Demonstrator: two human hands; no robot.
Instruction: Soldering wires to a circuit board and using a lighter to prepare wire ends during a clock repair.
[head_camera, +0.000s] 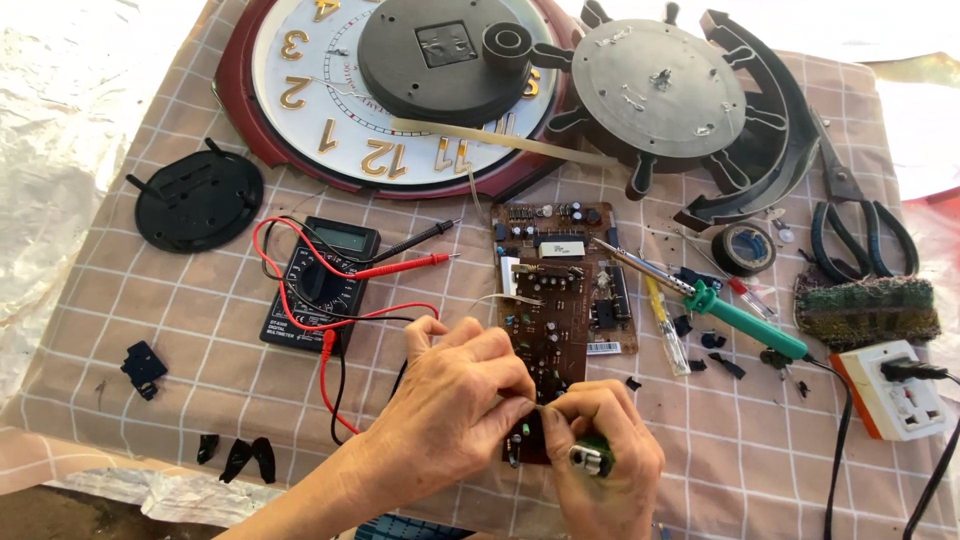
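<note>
Brown circuit board (560, 290) on checked surface (200, 400): left hand (450, 410) pinches a small component at its near edge, right hand (600, 450) clenched round a lighter (590, 458); soldering iron (720, 305) beside.

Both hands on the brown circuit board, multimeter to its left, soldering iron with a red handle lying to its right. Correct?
Not quite: the head view shows the soldering iron has a green handle, not red. Both the left hand and right hand are on the brown circuit board, multimeter to its left.
</note>
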